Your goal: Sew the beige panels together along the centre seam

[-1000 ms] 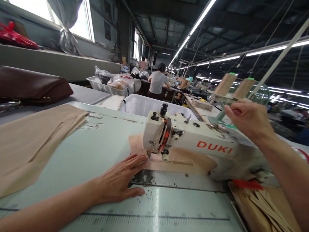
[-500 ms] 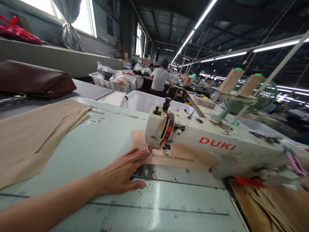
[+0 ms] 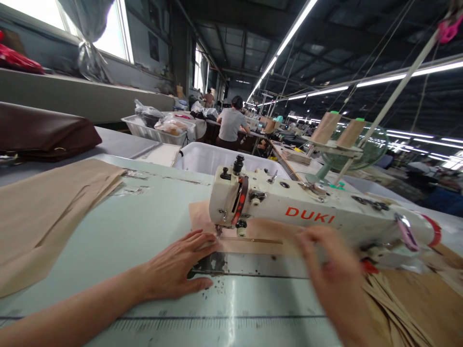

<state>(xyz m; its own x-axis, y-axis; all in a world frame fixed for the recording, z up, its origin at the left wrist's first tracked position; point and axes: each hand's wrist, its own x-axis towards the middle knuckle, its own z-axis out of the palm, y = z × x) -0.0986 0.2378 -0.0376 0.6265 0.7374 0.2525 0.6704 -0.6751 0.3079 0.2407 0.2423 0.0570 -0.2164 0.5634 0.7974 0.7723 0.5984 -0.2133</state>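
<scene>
Left hand [image 3: 177, 265]: lies palm down at the near side of the sewing machine [image 3: 275, 197], fingertips on the tan panel [image 3: 269, 231] right beside the presser foot [image 3: 218, 231]. Fingers extended, close together, thumb spread wide; presses flat rather than pinches.

Tan panel: lies flat under the machine's head and arm. Pokes out past the head on the left, runs right below the red DUKI lettering [image 3: 310, 215]. Carries a long narrow strip [image 3: 253, 240] lengthwise, toward the near edge.

Right hand [image 3: 333, 270]: hangs in front of the arm, fingertips near the right end of the tan panel. Motion-blurred; can't tell if fingers hold it, touch it or sit just beside it.

On the worktop [image 3: 159, 207]: tan sheets [image 3: 61, 207] layered far left, printed scale [image 3: 162, 324] along the near side. Loose tan strips [image 3: 390, 308] to the right, near the right forearm. Pink-handled tool [image 3: 407, 233] on the machine's right end.

Behind: white bin [image 3: 206, 154], two thread cones [image 3: 325, 127] on a stand, green fan [image 3: 374, 147], person in grey shirt [image 3: 231, 123] farther off.
</scene>
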